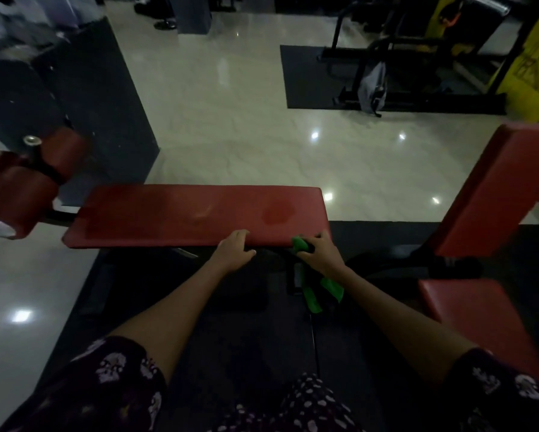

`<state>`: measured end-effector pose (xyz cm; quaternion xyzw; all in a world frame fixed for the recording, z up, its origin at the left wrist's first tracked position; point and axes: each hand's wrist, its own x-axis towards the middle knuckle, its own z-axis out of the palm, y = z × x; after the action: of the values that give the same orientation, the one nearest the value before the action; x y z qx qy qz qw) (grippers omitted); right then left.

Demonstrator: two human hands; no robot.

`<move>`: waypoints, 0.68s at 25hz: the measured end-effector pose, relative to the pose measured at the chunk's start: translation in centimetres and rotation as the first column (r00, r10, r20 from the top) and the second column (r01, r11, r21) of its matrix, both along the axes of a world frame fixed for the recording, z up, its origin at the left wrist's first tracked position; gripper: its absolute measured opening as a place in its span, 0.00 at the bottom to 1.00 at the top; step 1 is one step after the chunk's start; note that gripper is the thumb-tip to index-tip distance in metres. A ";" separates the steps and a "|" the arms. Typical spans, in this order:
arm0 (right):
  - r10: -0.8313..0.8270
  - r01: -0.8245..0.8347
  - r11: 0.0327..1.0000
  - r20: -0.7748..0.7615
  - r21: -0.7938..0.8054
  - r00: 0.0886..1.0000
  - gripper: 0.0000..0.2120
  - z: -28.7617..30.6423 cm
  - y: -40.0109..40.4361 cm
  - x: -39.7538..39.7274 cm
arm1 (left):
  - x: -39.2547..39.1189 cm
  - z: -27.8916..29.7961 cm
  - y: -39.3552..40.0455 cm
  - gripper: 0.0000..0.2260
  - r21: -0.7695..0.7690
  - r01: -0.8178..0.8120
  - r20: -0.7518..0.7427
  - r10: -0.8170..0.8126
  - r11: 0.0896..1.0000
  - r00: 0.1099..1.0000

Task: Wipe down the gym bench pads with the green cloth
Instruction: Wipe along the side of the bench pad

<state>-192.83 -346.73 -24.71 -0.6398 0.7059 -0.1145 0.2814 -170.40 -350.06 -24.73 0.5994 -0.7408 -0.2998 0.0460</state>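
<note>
A long red bench pad (196, 213) lies crosswise in front of me, with a darker damp patch near its right end. My left hand (234, 249) rests on the pad's near edge, fingers curled over it and holding nothing. My right hand (319, 252) grips the green cloth (300, 244) against the pad's near right corner. The rest of the cloth hangs down below my wrist. Red roller pads (22, 185) sit at the bench's left end. A second red bench, with an upright back pad (498, 188) and a seat pad (480, 319), stands to the right.
Glossy pale floor tiles spread beyond the bench. A black floor mat lies under the bench. A dark panel stands at the back left. A black machine frame (386, 57) on a dark mat and a yellow object occupy the back right.
</note>
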 end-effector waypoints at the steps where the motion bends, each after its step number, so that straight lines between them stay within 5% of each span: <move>1: -0.005 0.005 1.000 -0.010 0.012 1.000 0.23 -0.3 -0.8 -0.4 | -0.4 -0.2 -0.8 0.27 0.002 0.007 0.000 -0.007 1.000 1.000; 10: -0.106 0.106 0.991 -0.006 0.080 0.994 0.23 -5.2 -11.7 -6.7 | -8.1 -5.4 -10.4 0.27 0.101 -0.010 0.018 0.008 0.995 1.000; 17: -0.077 0.082 0.983 -0.035 0.166 0.996 0.22 -13.4 -20.0 -9.9 | -12.6 -14.8 -18.0 0.27 0.162 0.013 0.018 -0.016 0.987 1.000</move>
<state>-202.74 -366.69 -38.12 -0.5867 0.7421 -0.0568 0.3192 -183.01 -368.02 -39.49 0.5987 -0.7186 -0.3536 -0.0123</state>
